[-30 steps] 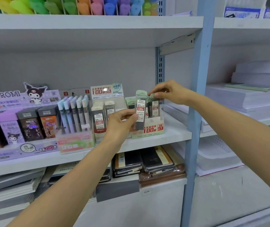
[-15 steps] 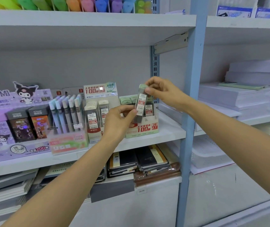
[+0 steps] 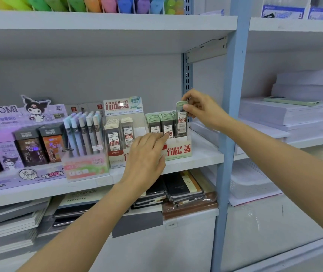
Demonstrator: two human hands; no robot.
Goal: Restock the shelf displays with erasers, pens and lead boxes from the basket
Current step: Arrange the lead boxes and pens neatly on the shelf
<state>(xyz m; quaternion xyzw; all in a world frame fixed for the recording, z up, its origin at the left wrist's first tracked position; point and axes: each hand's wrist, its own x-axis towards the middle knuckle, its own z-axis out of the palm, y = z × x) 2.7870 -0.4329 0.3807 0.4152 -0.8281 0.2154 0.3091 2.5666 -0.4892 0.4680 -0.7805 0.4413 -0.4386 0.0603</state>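
Note:
My right hand point(image 3: 202, 108) pinches the green top of a slim lead box point(image 3: 181, 119) that stands upright at the right end of the green 0.7 display carton point(image 3: 178, 149). Its lower end sits among the other green-capped boxes point(image 3: 161, 122). In front of that carton, my left hand point(image 3: 146, 156) hovers with relaxed fingers and holds nothing; its fingertips reach toward the carton's front row. The cream 0.5 lead display point(image 3: 117, 134) stands just to the left. The basket is out of view.
A clear stand of pastel pens point(image 3: 84, 132) and a purple Kuromi display point(image 3: 19, 142) fill the shelf's left part. A blue upright post point(image 3: 229, 122) rises just right of my right hand. Paper stacks point(image 3: 286, 114) lie beyond it; notebooks point(image 3: 182, 189) lie below.
My right hand took the lead box from my left hand and lowered it into the right end of the green carton. My left hand let go and dropped in front of the carton.

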